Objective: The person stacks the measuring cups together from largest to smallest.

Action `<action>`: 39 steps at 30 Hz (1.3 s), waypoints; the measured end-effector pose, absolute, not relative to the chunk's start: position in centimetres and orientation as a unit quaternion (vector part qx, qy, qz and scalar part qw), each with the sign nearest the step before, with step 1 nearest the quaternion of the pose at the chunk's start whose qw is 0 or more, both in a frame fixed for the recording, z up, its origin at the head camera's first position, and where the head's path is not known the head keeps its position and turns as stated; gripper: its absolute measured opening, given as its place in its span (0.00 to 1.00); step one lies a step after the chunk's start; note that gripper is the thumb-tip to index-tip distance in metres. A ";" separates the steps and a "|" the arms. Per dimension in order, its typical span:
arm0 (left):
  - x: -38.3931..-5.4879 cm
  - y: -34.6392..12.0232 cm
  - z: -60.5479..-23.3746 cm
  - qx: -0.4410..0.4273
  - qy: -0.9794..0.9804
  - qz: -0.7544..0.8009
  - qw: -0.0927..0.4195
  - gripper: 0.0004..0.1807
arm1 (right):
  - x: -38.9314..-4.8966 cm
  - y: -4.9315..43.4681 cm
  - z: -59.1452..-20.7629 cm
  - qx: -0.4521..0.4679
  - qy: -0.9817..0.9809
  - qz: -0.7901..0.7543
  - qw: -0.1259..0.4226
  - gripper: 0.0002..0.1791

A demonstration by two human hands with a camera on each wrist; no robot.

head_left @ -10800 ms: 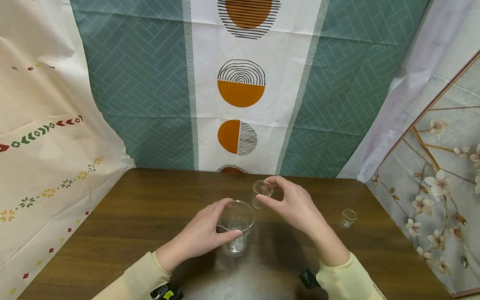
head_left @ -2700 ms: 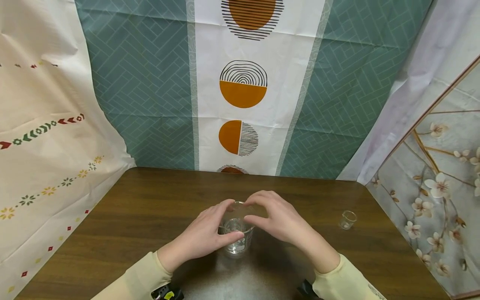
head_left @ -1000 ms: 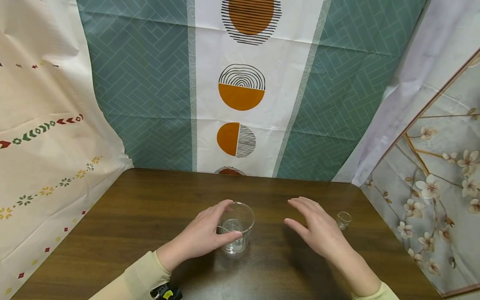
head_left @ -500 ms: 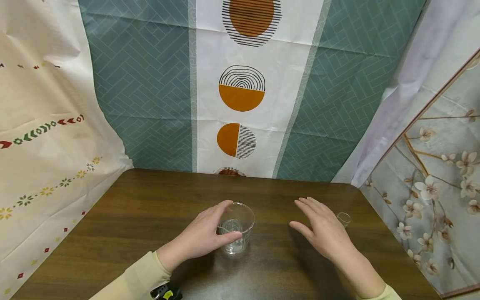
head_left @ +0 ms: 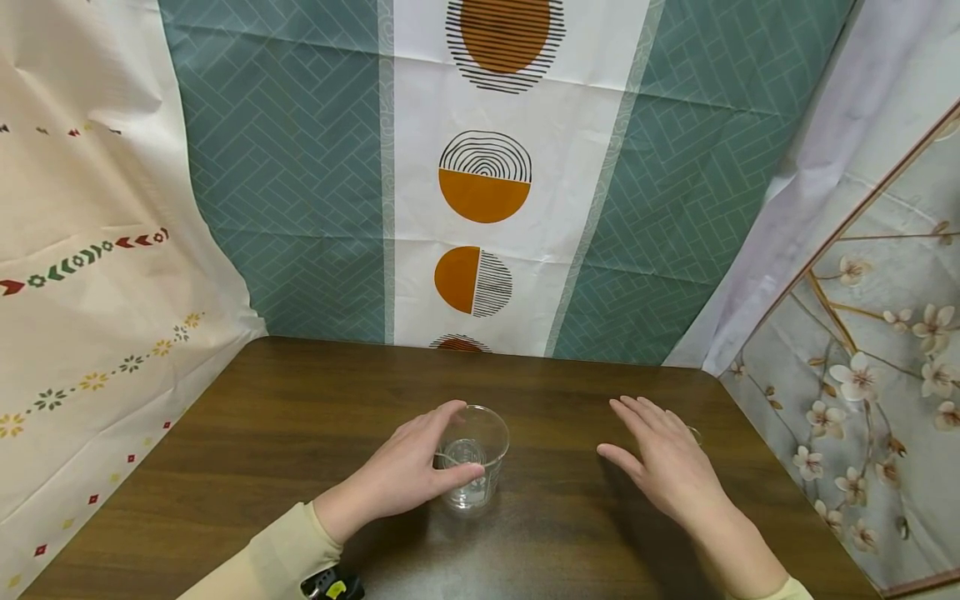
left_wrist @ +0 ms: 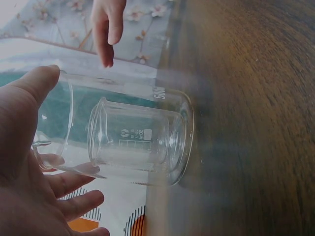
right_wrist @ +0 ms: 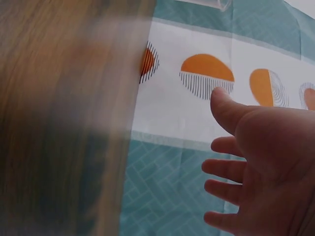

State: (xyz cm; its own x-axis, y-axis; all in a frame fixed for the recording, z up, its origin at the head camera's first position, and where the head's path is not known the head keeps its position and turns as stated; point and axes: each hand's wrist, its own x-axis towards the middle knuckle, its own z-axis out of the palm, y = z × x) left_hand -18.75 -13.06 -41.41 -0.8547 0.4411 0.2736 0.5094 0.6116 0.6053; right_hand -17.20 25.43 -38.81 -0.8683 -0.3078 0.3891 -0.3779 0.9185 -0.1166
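Observation:
My left hand (head_left: 401, 471) holds a large clear glass beaker (head_left: 491, 477) near its rim, thumb on the near side and fingers beyond. The beaker stands upright on the table. Inside it sits a smaller beaker (left_wrist: 113, 142) with white markings; further glass outlines show within that one. My right hand (head_left: 663, 467) is off to the right above the table, holding nothing, its fingers and thumb spread apart. Just beyond it stands a small beaker (head_left: 697, 434), of which only a bit of rim shows past the hand.
The brown wooden table (head_left: 300, 400) runs back to a patterned cloth (head_left: 322, 183) hanging behind it. A cream cloth (head_left: 90, 333) hangs at the left and a flowered one (head_left: 847, 433) at the right.
The beaker my right hand held earlier went into the large beaker. That hand let go and moved right, lately covering most of the small beaker. My left hand stayed in place.

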 end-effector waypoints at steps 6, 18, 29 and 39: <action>-18.7 -13.0 -41.3 -0.264 -0.897 -0.352 0.047 0.48 | -17.3 26.5 -39.1 0.157 -0.968 0.096 0.171 0.41; -18.7 -13.0 -41.3 -0.262 -0.899 -0.349 0.048 0.48 | -17.8 29.0 -40.0 0.112 -0.976 0.105 0.155 0.42; -18.8 -13.0 -41.4 -0.262 -0.898 -0.350 0.050 0.48 | -18.1 30.3 -40.3 0.084 -0.980 0.102 0.149 0.43; -18.8 -13.0 -41.6 -0.264 -0.896 -0.353 0.049 0.49 | -18.7 32.0 -40.7 0.041 -0.986 0.118 0.114 0.47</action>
State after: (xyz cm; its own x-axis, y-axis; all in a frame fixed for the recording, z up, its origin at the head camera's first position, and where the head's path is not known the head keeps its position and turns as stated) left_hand -18.82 -13.02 -41.63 -0.8554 0.4392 0.2747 0.5085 0.6111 0.6065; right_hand -18.69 31.95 -40.74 -0.9707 -0.0543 0.2341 -0.1081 0.9687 -0.2235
